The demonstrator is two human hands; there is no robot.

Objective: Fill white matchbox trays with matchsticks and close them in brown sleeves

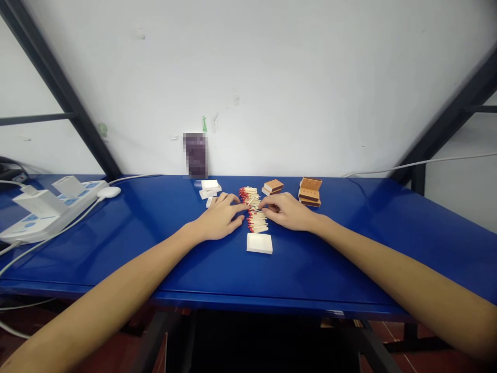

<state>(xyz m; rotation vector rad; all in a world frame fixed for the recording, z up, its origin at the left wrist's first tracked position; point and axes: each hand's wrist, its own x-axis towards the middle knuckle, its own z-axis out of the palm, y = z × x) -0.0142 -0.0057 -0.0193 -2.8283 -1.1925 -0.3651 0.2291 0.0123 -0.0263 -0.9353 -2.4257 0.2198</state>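
Note:
A pile of red-tipped matches point(253, 210) lies in the middle of the blue table point(163, 243). My left hand point(219, 217) rests on the left of the pile, fingers pressed together and reaching into the matches. On the pile's right, my right hand point(285, 211) has its fingers curled and pinched at the matches. A white inner matchbox tray point(259, 243) lies just in front of the pile. Which matches each hand holds is hidden by the fingers.
More white trays point(210, 188) are stacked behind my left hand. Brown matchbox sleeves point(273, 187) and a taller stack point(310, 191) sit behind my right hand. A white power strip with plugs point(46, 207) and cables lies far left. A white wall backs the table.

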